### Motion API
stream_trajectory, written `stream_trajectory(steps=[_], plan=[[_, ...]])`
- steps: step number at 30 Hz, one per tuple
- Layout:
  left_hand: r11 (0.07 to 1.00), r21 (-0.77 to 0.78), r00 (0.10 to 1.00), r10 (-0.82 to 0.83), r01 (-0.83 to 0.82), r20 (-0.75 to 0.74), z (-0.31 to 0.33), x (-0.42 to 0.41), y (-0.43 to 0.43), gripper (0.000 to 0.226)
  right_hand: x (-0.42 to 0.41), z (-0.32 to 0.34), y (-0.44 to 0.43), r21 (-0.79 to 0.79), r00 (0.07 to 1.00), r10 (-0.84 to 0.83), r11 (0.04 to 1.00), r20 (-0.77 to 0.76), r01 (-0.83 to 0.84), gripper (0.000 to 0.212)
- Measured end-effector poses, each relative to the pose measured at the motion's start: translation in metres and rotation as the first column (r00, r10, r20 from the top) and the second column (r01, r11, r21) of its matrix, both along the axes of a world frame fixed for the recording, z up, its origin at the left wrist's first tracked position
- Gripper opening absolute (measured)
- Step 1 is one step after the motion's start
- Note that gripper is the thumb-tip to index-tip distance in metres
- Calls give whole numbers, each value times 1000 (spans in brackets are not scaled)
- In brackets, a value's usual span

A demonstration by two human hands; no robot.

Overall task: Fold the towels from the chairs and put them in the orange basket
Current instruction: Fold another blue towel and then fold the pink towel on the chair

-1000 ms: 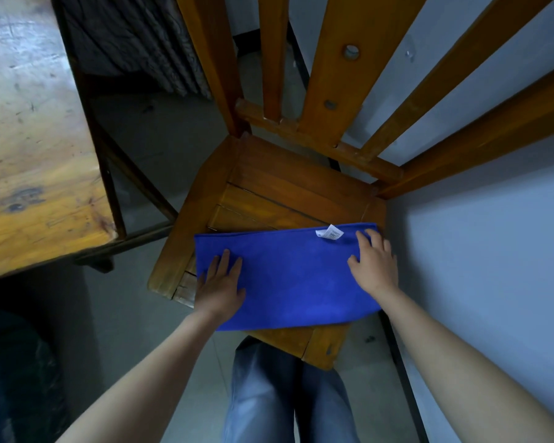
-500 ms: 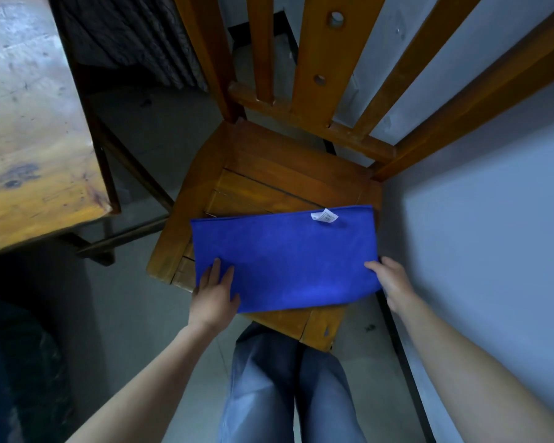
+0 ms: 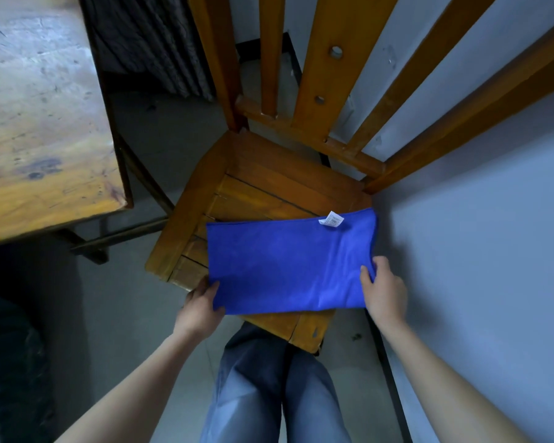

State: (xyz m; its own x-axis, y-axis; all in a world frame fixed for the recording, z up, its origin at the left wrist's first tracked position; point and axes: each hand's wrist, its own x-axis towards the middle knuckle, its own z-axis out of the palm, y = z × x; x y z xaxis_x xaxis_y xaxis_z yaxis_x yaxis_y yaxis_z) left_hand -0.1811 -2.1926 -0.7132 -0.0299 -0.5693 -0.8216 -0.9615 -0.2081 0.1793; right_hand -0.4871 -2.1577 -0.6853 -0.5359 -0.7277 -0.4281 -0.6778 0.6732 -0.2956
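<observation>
Two hands: both on the blue towel (image 3: 288, 260), one at each near corner.
Left hand (image 3: 202, 306): pinching the near-left corner; fingertips tucked beneath the cloth and out of sight.
Right hand (image 3: 383, 290): gripping the near-right corner, thumb on top, fingers curled round the right edge; tips hidden by the cloth.
Blue towel: folded into a long rectangle, lying flat across the front half of the chair seat (image 3: 269, 187); near-left corner and right end reaching just past the seat's edges. Number of layers hard to make out.
White label (image 3: 331, 219): on the towel's far edge near its right end, curled upward; print too small to read.
Chair back (image 3: 320, 75): orange-brown wooden slats, cut off by the top of the frame; legs hidden under the seat.
Table (image 3: 39, 123): worn wooden top at left, cut off at the top and left edges, well apart from the towel.
Wall (image 3: 477, 266): pale, just beside the chair's right side.
Jeans (image 3: 269, 378): blue, just below the seat's front corner; feet out of frame.
Dark cloth (image 3: 147, 43): pleated, beyond the table and behind the chair; kind impossible to tell.
Lower-left corner: dark, blurred mass, not identifiable.
</observation>
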Motion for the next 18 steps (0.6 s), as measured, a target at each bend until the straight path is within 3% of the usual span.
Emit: stream_trajectory(steps=[4,8,12,18], plan=[[954,40,939,300,-298,-167,-2,-4,2,56,45,21,-13,-129,970,240,961,-46,-243,20],[755,80,718,646,-650,-259,-3,-1,-1,46,93,29,-24,-154,937,344,931,59,-332,20],[663,93,609,727,-743,-316,-4,2,-7,40,134,24,-32,-135,927,346,935,143,-329,26],[471,246,379,860,-847,-343,-6,6,-10,30,171,14,-34,-36,892,406,912,200,-408,29]])
